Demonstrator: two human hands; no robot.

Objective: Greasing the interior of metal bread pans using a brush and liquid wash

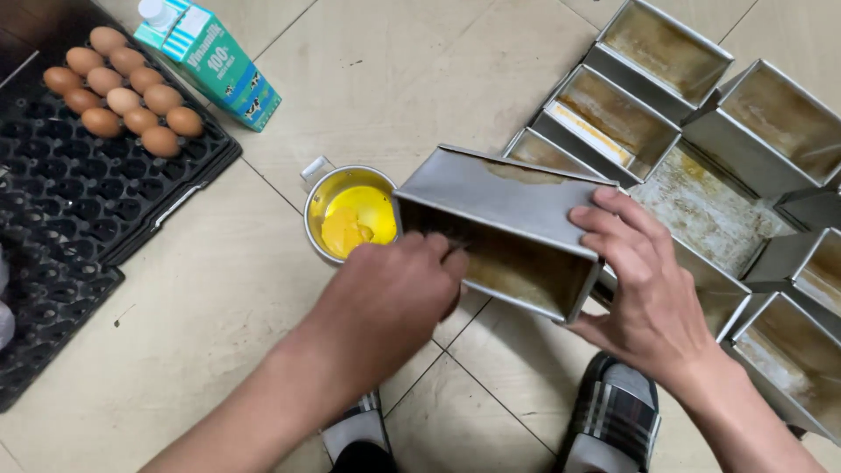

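I see my right hand point(653, 302) gripping the end of a metal loaf tin point(508, 236), fingers wrapped over its upper wall, thumb below; that grip is firmly closed on the tin. The tin is tilted on its side with its opening facing me, held above the tiled floor point(219, 289), and its long axis runs from this grip leftward and slightly away from me. My left hand point(394, 293) is at the tin's open mouth, just left of the right grip, fingers curled tight around something thin that reaches inside. I cannot make out what that tool is, since my knuckles cover it, and the tin's dark inside hides its tip.

Just beyond the left grip, touching or nearly touching the tin's far left corner, stands a small metal cup point(346, 219) of yellow fat. To the right and beyond the right grip lie more greasy empty tins point(666, 123), packed close. Farther left sits a black egg tray point(79, 184) carrying brown eggs point(123, 101), with a milk carton point(210, 61) beside it.
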